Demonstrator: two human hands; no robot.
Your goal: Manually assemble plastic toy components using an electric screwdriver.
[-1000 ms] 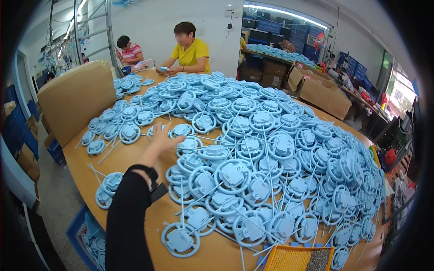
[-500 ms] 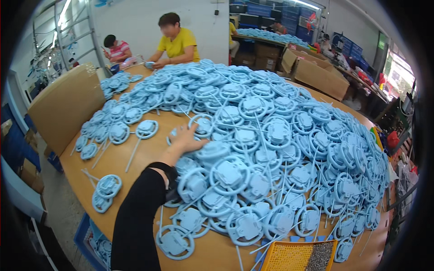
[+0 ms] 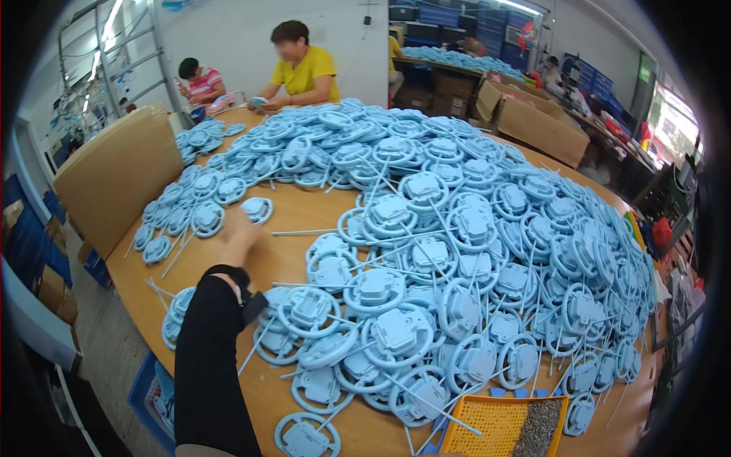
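My left hand, in a black sleeve with a dark wrist strap, is over the left part of the table. Motion smears its fingers. It is right beside a light-blue plastic ring-shaped part with a boxy hub; whether it grips the part is unclear. To the right, a large heap of similar parts, many with thin rods, covers much of the table. Close to my forearm lies a small group of the parts, partly hidden by the sleeve. My right hand is out of view.
A yellow perforated basket with small grey metal pieces sits at the near edge. A blue crate stands below the table's left edge. A cardboard sheet rises at the left. Two people sit across the table; an open carton is behind.
My left hand has moved left, from the heap's edge to the separate part. Parts at the heap's near left side have shifted. The person in yellow has raised a part slightly.
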